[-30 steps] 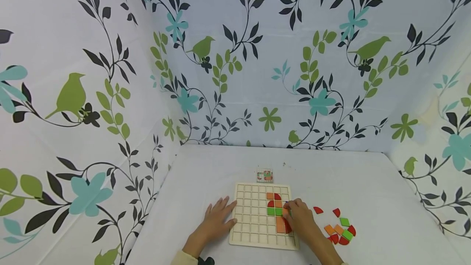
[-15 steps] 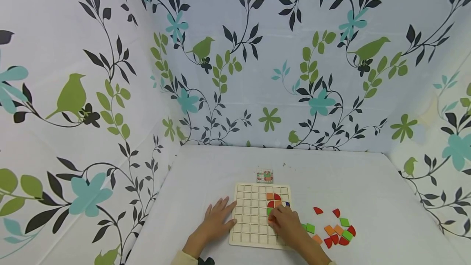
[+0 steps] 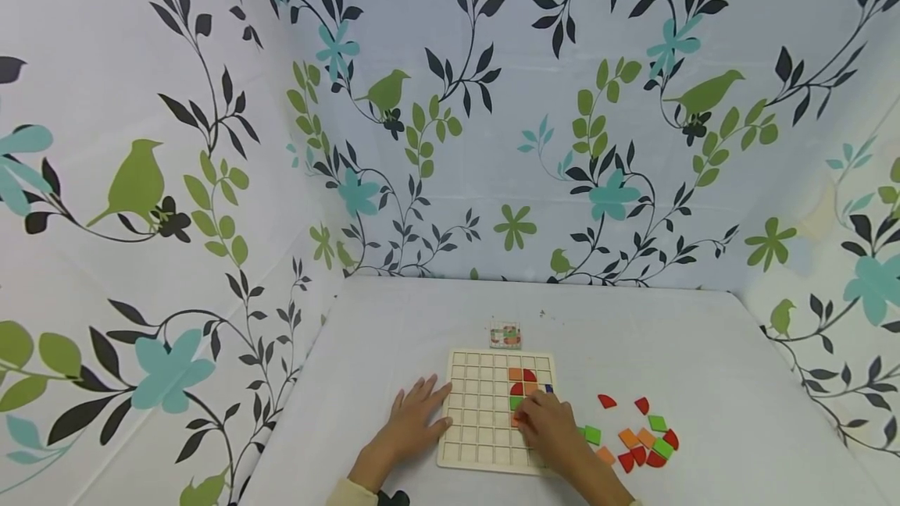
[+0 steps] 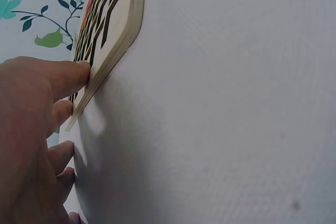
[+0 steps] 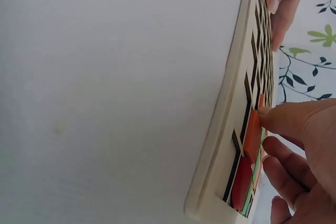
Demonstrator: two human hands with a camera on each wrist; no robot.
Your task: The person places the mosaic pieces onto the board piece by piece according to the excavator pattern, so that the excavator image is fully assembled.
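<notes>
My left hand (image 3: 416,416) lies with its fingers spread, the fingertips resting on the left edge of a pale wooden grid board (image 3: 478,447). In the left wrist view its thumb (image 4: 73,77) touches the board's side. The right hand (image 3: 551,428) is over the right half of the board, thumb and fingers pinching an orange tile (image 5: 262,99) in a grid cell. An orange tile (image 5: 253,135) and a red quarter-round tile (image 5: 241,182) sit in cells beside it. More orange, red and green tiles (image 3: 516,403) fill cells behind the hand, which partly hides them.
Right of the board, loose tiles lie on the white tabletop: several red quarter-rounds (image 3: 607,401), green squares (image 3: 593,435) and orange squares (image 3: 628,438). A small pattern card (image 3: 505,335) lies just behind the board. Patterned cloth (image 3: 450,139) surrounds the table.
The right hand has moved left across the board with the orange tile, from the right columns toward the middle, then stayed there. The left hand has not moved.
</notes>
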